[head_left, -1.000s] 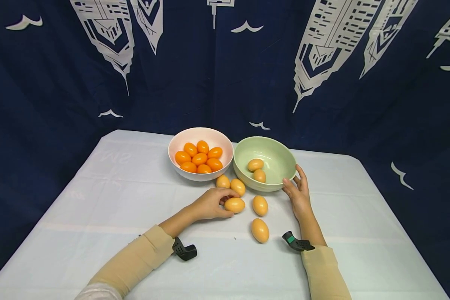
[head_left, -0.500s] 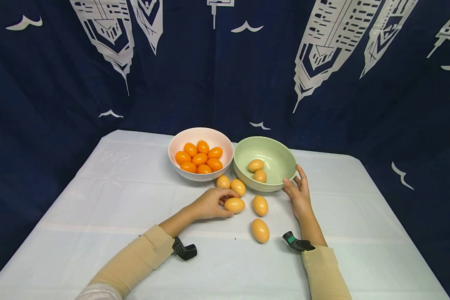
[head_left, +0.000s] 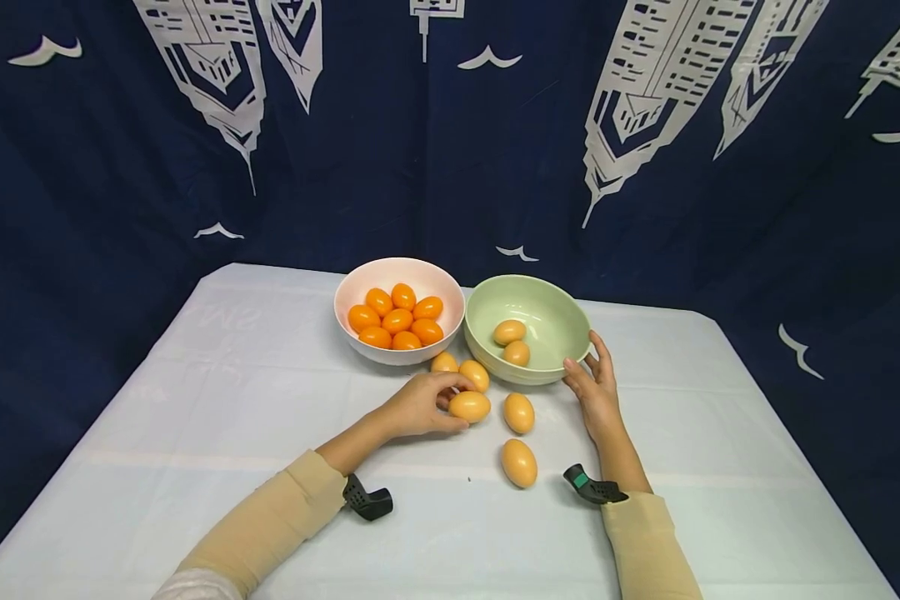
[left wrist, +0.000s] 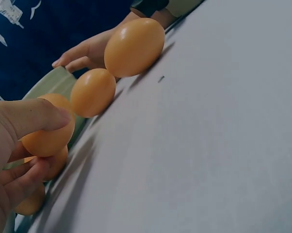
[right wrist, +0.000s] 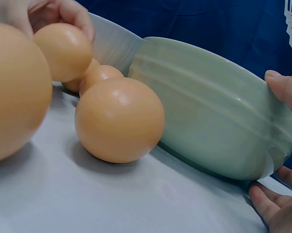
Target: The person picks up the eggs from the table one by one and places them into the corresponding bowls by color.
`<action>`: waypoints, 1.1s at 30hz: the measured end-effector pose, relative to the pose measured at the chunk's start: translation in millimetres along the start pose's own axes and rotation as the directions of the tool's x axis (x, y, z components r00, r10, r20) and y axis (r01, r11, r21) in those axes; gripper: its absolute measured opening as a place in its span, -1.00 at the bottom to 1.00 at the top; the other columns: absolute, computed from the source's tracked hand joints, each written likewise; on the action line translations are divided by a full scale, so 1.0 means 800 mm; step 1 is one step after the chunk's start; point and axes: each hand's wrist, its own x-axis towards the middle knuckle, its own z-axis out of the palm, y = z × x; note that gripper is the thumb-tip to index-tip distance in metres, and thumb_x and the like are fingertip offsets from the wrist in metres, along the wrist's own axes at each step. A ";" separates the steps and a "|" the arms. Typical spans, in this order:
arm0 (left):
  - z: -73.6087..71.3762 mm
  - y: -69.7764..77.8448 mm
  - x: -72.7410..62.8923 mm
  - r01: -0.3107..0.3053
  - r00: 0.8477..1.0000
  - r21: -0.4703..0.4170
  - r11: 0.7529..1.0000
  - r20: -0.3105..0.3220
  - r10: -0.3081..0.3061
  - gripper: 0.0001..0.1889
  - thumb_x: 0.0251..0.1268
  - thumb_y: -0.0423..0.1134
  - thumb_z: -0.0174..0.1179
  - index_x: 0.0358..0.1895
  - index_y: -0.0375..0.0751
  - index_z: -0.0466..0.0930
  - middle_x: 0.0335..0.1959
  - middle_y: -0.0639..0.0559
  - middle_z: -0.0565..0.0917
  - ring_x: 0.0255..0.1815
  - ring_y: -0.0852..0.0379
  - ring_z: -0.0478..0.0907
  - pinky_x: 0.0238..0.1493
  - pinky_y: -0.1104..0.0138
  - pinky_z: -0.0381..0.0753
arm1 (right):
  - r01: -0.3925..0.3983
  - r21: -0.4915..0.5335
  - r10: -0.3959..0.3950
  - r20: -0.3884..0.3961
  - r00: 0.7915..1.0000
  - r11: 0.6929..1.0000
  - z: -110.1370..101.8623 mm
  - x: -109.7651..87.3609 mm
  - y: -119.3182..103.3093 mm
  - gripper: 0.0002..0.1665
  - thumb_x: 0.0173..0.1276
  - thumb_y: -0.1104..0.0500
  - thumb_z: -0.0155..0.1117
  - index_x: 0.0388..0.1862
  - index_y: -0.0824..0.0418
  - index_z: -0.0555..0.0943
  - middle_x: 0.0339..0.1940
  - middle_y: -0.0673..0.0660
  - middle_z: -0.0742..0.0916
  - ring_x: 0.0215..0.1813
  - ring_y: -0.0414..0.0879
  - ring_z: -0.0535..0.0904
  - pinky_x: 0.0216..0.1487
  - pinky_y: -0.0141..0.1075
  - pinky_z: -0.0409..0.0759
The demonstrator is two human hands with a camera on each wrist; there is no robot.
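My left hand point(head_left: 423, 406) pinches a light-brown egg point(head_left: 470, 407) between thumb and fingers, low over the table; the left wrist view shows the thumb point(left wrist: 51, 116) lying across it. At the right side of a green bowl point(head_left: 562, 333), my right hand point(head_left: 596, 387) grips it, thumb point(right wrist: 282, 87) at the rim and other fingers low by the base. Two brown eggs lie inside that bowl. On the table, one egg point(head_left: 519, 413) sits in front of the bowl and another egg point(head_left: 519, 463) nearer me. Two more eggs point(head_left: 474, 376) rest just beyond my left hand.
A pink bowl point(head_left: 348, 333) holding several bright orange egg-shaped pieces point(head_left: 397, 321) stands left of the green bowl, their rims close together. A white cloth point(head_left: 195, 400) covers the table. Behind it hangs a dark blue curtain point(head_left: 375, 167) with white printed buildings.
The egg in my left hand has risen slightly, along with the hand. My right hand stays on the green bowl. The whole head view has shifted a little.
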 end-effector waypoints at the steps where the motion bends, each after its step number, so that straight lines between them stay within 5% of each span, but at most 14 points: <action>1: -0.001 0.001 0.000 -0.003 1.000 -0.002 1.000 -0.004 0.003 -0.52 0.01 -0.32 0.48 0.07 -0.17 0.59 -0.03 0.08 0.60 -0.10 0.17 0.54 -0.06 0.43 0.59 | -0.001 -0.001 0.001 -0.001 1.000 1.000 0.001 0.000 0.000 -0.13 0.46 0.22 0.16 0.59 -0.09 -0.03 0.51 0.28 0.14 0.39 0.15 0.27 0.10 -0.46 0.51; 16: -0.018 0.022 0.027 -0.084 0.996 -0.052 0.995 -0.029 0.083 -0.53 0.00 -0.38 0.48 0.05 -0.20 0.60 -0.05 0.04 0.63 -0.07 0.13 0.54 -0.03 0.42 0.59 | -0.003 -0.007 0.003 -0.008 1.000 1.000 0.000 0.000 0.001 -0.12 0.45 0.21 0.18 0.59 -0.08 -0.02 0.51 0.28 0.14 0.40 0.16 0.27 0.12 -0.44 0.51; 33: -0.040 0.050 0.071 -0.021 0.998 -0.060 0.998 -0.063 0.018 -0.51 0.06 -0.30 0.47 0.11 -0.22 0.58 0.02 -0.03 0.62 -0.08 0.10 0.60 -0.01 0.44 0.57 | 0.003 -0.008 -0.003 -0.007 1.000 1.000 0.001 0.000 0.000 -0.12 0.44 0.23 0.18 0.59 -0.08 -0.01 0.50 0.28 0.16 0.40 0.16 0.27 0.09 -0.45 0.51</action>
